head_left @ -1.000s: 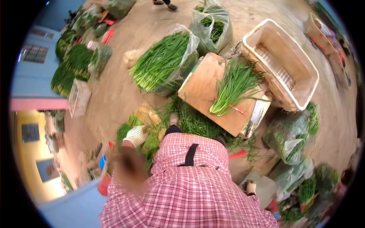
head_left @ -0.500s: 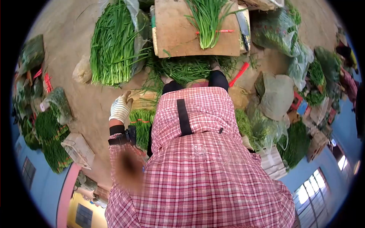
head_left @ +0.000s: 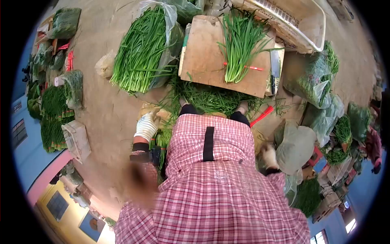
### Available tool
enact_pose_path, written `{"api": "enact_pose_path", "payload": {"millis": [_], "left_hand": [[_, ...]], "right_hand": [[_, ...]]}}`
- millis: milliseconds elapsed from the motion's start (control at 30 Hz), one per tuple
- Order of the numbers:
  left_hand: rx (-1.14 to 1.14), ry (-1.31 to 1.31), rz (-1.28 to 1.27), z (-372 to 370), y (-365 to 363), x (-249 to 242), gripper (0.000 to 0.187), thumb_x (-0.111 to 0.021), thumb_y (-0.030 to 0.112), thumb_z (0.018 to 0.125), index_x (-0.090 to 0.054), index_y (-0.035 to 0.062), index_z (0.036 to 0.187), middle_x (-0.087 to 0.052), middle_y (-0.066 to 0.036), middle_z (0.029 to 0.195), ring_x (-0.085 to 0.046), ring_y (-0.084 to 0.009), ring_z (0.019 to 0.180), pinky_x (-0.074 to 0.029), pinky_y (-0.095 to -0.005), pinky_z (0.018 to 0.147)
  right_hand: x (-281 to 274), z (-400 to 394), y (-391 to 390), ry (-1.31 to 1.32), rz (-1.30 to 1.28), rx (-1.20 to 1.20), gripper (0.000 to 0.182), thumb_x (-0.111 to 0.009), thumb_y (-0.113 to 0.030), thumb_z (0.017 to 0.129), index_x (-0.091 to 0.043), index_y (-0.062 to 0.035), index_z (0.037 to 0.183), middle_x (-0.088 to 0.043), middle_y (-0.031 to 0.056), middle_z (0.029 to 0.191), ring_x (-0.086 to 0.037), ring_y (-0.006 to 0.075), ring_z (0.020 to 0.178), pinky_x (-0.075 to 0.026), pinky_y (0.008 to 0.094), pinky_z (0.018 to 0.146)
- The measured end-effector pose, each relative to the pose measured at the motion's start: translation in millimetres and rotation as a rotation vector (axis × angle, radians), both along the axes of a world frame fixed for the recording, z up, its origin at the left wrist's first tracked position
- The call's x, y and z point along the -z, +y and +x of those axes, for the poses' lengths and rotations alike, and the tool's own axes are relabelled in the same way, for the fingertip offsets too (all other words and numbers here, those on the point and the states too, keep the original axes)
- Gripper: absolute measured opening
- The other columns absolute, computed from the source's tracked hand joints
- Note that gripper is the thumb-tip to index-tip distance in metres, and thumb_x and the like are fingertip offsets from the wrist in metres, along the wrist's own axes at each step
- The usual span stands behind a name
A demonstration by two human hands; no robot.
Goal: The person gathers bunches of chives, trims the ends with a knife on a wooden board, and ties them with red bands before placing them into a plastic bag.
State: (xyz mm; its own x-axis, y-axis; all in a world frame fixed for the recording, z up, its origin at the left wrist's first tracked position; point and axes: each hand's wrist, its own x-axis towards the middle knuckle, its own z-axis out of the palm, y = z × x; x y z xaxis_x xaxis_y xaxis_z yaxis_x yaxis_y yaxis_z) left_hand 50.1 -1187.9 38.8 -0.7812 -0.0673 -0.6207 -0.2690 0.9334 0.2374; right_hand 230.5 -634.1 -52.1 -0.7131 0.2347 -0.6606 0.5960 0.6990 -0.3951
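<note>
My left hand [head_left: 146, 127], in a white striped glove, hangs by my left thigh with its fingers loosely apart and nothing in them. Just below it are bundled green chives [head_left: 163, 140] with red ties. To the right of my lap, my right hand [head_left: 269, 156], also gloved, is blurred; its fingers do not show clearly. In front of me a loose bunch of chives [head_left: 237, 51] lies on a wooden board [head_left: 203, 57], across a red tie [head_left: 255, 68]. A knife [head_left: 276, 67] rests along the board's right side.
A plastic bag [head_left: 172, 40] full of chives lies left of the board. Cut leaves [head_left: 211, 97] cover the floor beneath it. Red ties [head_left: 262, 116] lie near my right foot. A white crate [head_left: 300, 24] stands behind, with bagged greens [head_left: 310, 81] at the right.
My view has shifted, bringing the crate into sight. My right hand, mostly hidden before, now shows out beside my right thigh. My left hand remains empty near the left thigh.
</note>
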Motion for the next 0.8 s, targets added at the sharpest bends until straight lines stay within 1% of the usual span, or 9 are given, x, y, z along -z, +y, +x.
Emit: {"api": "enact_pose_path", "payload": {"millis": [100,200,267,433,500,567,667,733,800], "left_hand": [[-0.092,-0.018,0.066,-3,48,-5,0.034,-0.059,0.019,0.086,-0.062,0.0105,0.118,-0.065,-0.020,0.108,-0.060,-0.0359,0.103,-0.048,-0.0405,0.088],[-0.058,-0.043,0.113,-22,80,17,0.032,-0.058,0.021,0.084,-0.063,0.0113,0.114,-0.066,-0.019,0.100,-0.062,-0.0355,0.095,-0.049,-0.0432,0.083],[-0.011,0.191,0.256,-44,98,65,0.025,-0.057,0.016,0.082,-0.065,0.0109,0.106,-0.066,-0.015,0.097,-0.061,-0.0351,0.094,-0.048,-0.0422,0.084],[0.218,0.412,0.161,-135,150,215,0.059,-0.064,0.006,0.075,-0.049,0.0163,0.131,-0.047,-0.018,0.132,-0.045,-0.0404,0.119,-0.042,-0.0458,0.096],[0.219,0.284,0.081,-154,172,243,0.062,-0.060,0.006,0.075,-0.048,0.0185,0.134,-0.037,-0.018,0.144,-0.036,-0.0406,0.130,-0.036,-0.0578,0.100],[0.317,0.321,-0.033,-152,184,241,0.052,-0.054,0.011,0.078,-0.049,0.0094,0.130,-0.043,-0.018,0.139,-0.042,-0.0394,0.125,-0.039,-0.0590,0.096],[0.610,0.339,0.077,-91,163,253,0.043,-0.054,0.012,0.078,-0.057,0.0110,0.121,-0.051,-0.014,0.130,-0.048,-0.0334,0.120,-0.044,-0.0475,0.090],[0.551,0.076,0.266,-61,128,223,0.025,-0.057,0.016,0.077,-0.068,0.0111,0.099,-0.056,-0.011,0.118,-0.052,-0.0300,0.112,-0.045,-0.0439,0.087],[0.376,-0.052,0.359,-57,79,201,0.022,-0.060,0.014,0.075,-0.071,0.0116,0.094,-0.063,-0.014,0.094,-0.060,-0.0329,0.094,-0.047,-0.0438,0.085]], "right_hand": [[8,-79,29,0.120,0.074,-0.103,0.021,-0.060,-0.017,0.086,-0.066,-0.0047,0.102,-0.067,0.0194,0.096,-0.066,0.0357,0.088,-0.052,0.0396,0.077],[54,-129,43,0.048,-0.026,-0.032,0.024,-0.058,-0.014,0.088,-0.064,-0.0028,0.108,-0.068,0.0166,0.092,-0.066,0.0269,0.079,-0.052,0.0356,0.072],[50,-175,11,0.053,-0.179,0.028,0.021,-0.059,-0.017,0.086,-0.064,-0.0057,0.103,-0.067,0.0196,0.094,-0.063,0.0379,0.089,-0.051,0.0404,0.078],[72,-239,-82,0.195,-0.210,-0.190,0.021,-0.058,-0.013,0.085,-0.063,-0.0045,0.104,-0.066,0.0198,0.093,-0.062,0.0385,0.090,-0.050,0.0414,0.078],[94,-243,-103,0.217,-0.271,-0.222,0.021,-0.058,-0.011,0.085,-0.063,-0.0041,0.104,-0.066,0.0201,0.093,-0.062,0.0389,0.090,-0.050,0.0418,0.077],[113,-250,-141,0.361,-0.293,-0.324,0.021,-0.058,-0.010,0.085,-0.062,-0.0042,0.105,-0.066,0.0200,0.093,-0.062,0.0394,0.090,-0.050,0.0423,0.077],[127,-265,-183,0.150,-0.353,-0.335,0.023,-0.058,-0.010,0.086,-0.062,-0.0038,0.108,-0.066,0.0215,0.095,-0.063,0.0375,0.092,-0.050,0.0404,0.080],[118,-283,-205,0.076,-0.353,-0.389,0.024,-0.059,-0.010,0.086,-0.062,-0.0040,0.109,-0.066,0.0223,0.096,-0.063,0.0375,0.093,-0.050,0.0402,0.081],[102,-307,-226,0.106,-0.352,-0.587,0.025,-0.059,-0.012,0.086,-0.063,-0.0045,0.110,-0.066,0.0233,0.097,-0.063,0.0387,0.095,-0.050,0.0402,0.082]]}}
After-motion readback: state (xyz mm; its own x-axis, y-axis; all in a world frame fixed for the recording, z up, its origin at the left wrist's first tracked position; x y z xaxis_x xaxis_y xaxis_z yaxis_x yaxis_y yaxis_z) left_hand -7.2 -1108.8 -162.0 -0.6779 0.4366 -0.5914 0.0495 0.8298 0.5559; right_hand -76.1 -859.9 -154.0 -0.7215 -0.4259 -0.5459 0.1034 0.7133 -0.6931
